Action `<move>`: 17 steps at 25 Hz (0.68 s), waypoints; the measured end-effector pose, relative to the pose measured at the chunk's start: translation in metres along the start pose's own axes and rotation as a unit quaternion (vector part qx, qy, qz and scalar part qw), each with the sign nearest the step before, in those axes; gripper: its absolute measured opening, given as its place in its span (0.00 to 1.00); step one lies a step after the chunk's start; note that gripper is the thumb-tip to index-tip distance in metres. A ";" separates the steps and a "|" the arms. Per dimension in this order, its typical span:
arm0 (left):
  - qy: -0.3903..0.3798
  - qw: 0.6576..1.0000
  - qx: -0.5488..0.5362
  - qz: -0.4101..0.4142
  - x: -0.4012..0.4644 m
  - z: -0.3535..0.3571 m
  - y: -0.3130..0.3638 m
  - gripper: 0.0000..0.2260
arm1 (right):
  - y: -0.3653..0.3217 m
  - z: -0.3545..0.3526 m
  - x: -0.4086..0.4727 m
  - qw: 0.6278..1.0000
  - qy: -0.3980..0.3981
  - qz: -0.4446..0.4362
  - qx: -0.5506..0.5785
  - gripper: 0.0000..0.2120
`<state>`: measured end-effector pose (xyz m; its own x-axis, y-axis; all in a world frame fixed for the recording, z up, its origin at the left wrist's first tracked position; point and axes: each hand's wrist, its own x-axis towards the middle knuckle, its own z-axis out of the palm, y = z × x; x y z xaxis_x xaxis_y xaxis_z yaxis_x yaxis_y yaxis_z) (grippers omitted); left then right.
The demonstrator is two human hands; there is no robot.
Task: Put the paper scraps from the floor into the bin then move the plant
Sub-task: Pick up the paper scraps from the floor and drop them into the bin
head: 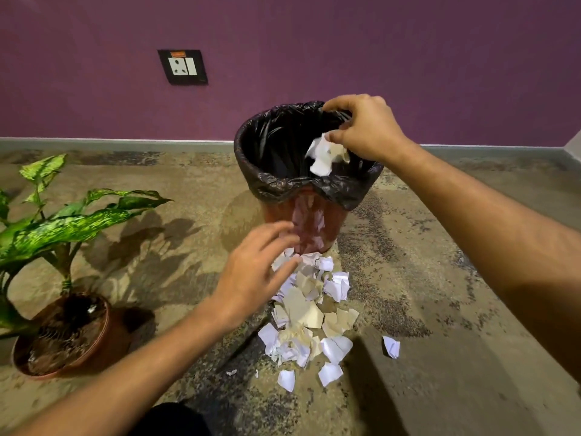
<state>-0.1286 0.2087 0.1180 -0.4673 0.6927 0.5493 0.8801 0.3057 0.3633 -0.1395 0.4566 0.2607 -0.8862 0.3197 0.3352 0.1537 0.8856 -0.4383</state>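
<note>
step: I'm dumping a handful into the bin [309, 158]; still early, I'd guess

right hand [361, 130]: pinching white scraps [325, 154] just over the bin's mouth

left hand [254, 275]: fingers loose, holding nothing; reaching onto the pile [309, 313] at the bin's foot

next: probably letting go, then scooping more

plant [59, 262]: sitting untouched, off left

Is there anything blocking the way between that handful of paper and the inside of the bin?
Nothing visible. The right hand holds white paper scraps directly over the open mouth of the bin, whose black liner is folded back over the rim.
</note>
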 end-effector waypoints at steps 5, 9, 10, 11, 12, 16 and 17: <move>-0.291 0.942 0.025 -0.166 -0.066 0.045 -0.013 0.45 | -0.001 -0.006 -0.047 0.989 0.129 -0.029 0.065 0.09; -0.389 0.896 0.068 -0.202 -0.103 0.075 -0.013 0.54 | 0.032 0.035 -0.155 0.996 0.063 -0.063 0.030 0.12; -0.405 0.887 0.074 -0.211 -0.109 0.079 -0.012 0.55 | 0.048 0.054 -0.182 0.999 -0.006 -0.037 -0.007 0.18; -0.417 0.879 0.077 -0.218 -0.113 0.083 -0.011 0.56 | 0.065 0.074 -0.207 0.994 -0.090 -0.001 -0.055 0.26; -0.426 0.874 0.081 -0.220 -0.116 0.086 -0.009 0.56 | 0.082 0.093 -0.228 0.976 -0.185 0.042 -0.111 0.35; -0.445 0.864 0.085 -0.219 -0.116 0.092 -0.003 0.51 | 0.114 0.136 -0.283 0.896 -0.382 0.125 -0.189 0.59; -0.447 0.864 0.083 -0.218 -0.116 0.094 -0.002 0.48 | 0.114 0.141 -0.286 0.897 -0.385 0.120 -0.182 0.60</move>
<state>-0.0686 0.1893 -0.0174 -0.5722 0.6924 -0.4396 0.6709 0.7034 0.2346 0.0700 0.4183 -0.0028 -0.8260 0.3119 -0.4696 0.3878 0.9189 -0.0718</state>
